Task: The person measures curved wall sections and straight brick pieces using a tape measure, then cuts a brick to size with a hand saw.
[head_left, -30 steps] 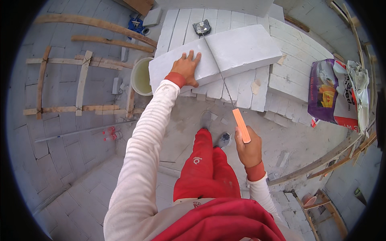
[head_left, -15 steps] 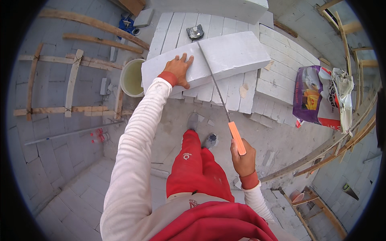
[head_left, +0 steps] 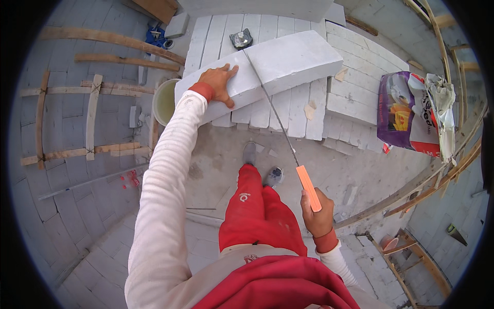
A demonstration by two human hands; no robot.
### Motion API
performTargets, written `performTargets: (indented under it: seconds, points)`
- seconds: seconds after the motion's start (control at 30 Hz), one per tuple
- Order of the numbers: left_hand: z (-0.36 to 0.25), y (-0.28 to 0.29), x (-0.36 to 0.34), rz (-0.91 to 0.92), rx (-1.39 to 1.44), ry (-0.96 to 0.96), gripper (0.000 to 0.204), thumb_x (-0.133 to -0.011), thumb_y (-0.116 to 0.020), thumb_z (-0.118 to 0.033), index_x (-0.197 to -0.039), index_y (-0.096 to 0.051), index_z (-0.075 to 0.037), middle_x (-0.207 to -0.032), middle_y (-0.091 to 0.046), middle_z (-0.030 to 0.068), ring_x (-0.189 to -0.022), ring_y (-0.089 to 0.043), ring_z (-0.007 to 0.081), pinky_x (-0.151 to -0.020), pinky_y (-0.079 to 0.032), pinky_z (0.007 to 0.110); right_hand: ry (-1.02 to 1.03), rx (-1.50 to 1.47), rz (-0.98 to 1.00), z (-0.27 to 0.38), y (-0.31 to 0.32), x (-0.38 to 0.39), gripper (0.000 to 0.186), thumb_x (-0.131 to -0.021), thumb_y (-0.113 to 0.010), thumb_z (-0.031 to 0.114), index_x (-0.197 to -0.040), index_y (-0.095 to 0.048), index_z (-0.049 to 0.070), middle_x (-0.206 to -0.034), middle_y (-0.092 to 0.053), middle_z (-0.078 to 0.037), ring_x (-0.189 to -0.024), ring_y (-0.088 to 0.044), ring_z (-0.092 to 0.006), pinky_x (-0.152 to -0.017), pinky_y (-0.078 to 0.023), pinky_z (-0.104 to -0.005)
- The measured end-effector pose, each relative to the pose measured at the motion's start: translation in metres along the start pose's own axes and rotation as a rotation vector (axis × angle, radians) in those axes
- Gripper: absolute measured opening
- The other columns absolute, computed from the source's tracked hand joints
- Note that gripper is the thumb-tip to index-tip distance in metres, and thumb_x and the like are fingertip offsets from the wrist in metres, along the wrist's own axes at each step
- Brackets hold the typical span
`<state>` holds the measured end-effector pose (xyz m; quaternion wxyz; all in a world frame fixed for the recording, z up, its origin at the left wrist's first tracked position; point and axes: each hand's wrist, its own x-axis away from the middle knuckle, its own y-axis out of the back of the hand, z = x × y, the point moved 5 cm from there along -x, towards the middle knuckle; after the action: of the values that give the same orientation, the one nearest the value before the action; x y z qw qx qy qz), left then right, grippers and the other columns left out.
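A long white block (head_left: 303,54) lies slantwise on a stack of similar white blocks. My left hand (head_left: 218,85) rests on its left part, fingers spread over the top and thumb along the near edge. In my right hand (head_left: 319,212) is the orange handle of a hand saw (head_left: 307,188), held low and toward me. Its thin blade (head_left: 278,119) runs up and leftward across the block's top, to the right of my left hand. Whether the blade has cut into the block I cannot tell. Just beyond the blade's far end sits a black tape measure (head_left: 241,38).
A bucket of cloudy liquid (head_left: 165,102) stands left of the block. On the right is a torn purple and white bag (head_left: 406,116). The block stack (head_left: 298,116) has loose chips on it. Wooden frames (head_left: 92,118) line the left side; more timber curves along the right.
My right hand has drawn the saw back toward me, so more blade shows on the near side of the block. My left hand keeps its place on the block. The whole view has shifted slightly.
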<state>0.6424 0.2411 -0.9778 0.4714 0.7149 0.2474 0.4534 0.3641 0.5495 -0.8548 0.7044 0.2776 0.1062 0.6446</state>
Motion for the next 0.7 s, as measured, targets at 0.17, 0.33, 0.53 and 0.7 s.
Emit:
performTargets:
  seconds: [0.17,0.33,0.53,0.7]
  points:
    - [-0.012,0.002,-0.012,0.029,0.020,-0.020,0.132,-0.041,-0.091,-0.049,-0.157,-0.037,-0.014,-0.158,-0.040,0.0219,-0.131,-0.056,0.0370,-0.109,-0.046,0.041,0.110,0.011,-0.044,0.006,-0.046,-0.094,0.027,-0.097,-0.066,0.020,-0.078,-0.061,0.002,-0.061,-0.058,-0.016,-0.054,-0.057,-0.0400,-0.050,-0.044,-0.0435]
    - [0.009,0.002,-0.010,0.063,0.024,0.013,0.132,-0.041,-0.091,-0.049,-0.157,-0.037,-0.014,-0.158,-0.040,0.0206,-0.133,-0.055,0.0363,-0.110,-0.046,0.040,0.013,0.002,0.027,-0.018,-0.017,-0.015,0.022,-0.098,-0.063,0.015,-0.083,-0.064,-0.001,-0.063,-0.056,-0.014,-0.051,-0.056,-0.0299,-0.050,-0.043,-0.0368]
    - [0.006,0.024,-0.030,0.114,0.079,0.001,0.130,-0.040,-0.090,-0.048,-0.156,-0.040,-0.015,-0.153,-0.047,0.0191,-0.131,-0.056,0.0360,-0.110,-0.046,0.038,0.114,-0.049,-0.035,-0.017,-0.038,-0.073,0.023,-0.096,-0.066,0.020,-0.082,-0.062,0.002,-0.063,-0.059,-0.016,-0.052,-0.059,-0.0366,-0.049,-0.045,-0.0416]
    - [0.028,0.004,-0.021,0.165,0.140,0.005,0.131,-0.039,-0.090,-0.047,-0.156,-0.041,-0.016,-0.152,-0.049,0.0183,-0.130,-0.057,0.0358,-0.110,-0.046,0.037,0.066,-0.015,0.023,-0.009,-0.048,-0.076,0.026,-0.097,-0.064,0.019,-0.080,-0.060,0.001,-0.063,-0.058,-0.015,-0.051,-0.056,-0.0352,-0.049,-0.043,-0.0401]
